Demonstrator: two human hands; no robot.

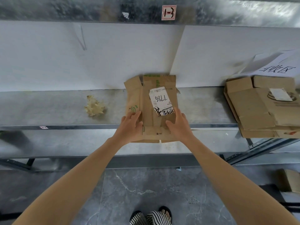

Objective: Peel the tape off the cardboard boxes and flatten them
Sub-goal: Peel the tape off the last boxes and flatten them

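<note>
A brown cardboard box [146, 101] lies flattened on the metal shelf [56, 111], its near flaps hanging over the front edge. A white shipping label [159, 100] marked 7786 is stuck on its top face. My left hand [132, 125] rests on the box's near left part with fingers spread and straight. On the near right part my right hand [177, 123] presses flat, its fingertips just below the label. A crumpled ball of peeled yellowish tape [94, 106] lies on the shelf to the left of the box.
A stack of flattened cardboard boxes [263, 109] sits at the right end of the shelf under a white paper sign [276, 65]. A white back panel [97, 54] rises behind the shelf. Another brown box [288, 181] stands on the floor at the right.
</note>
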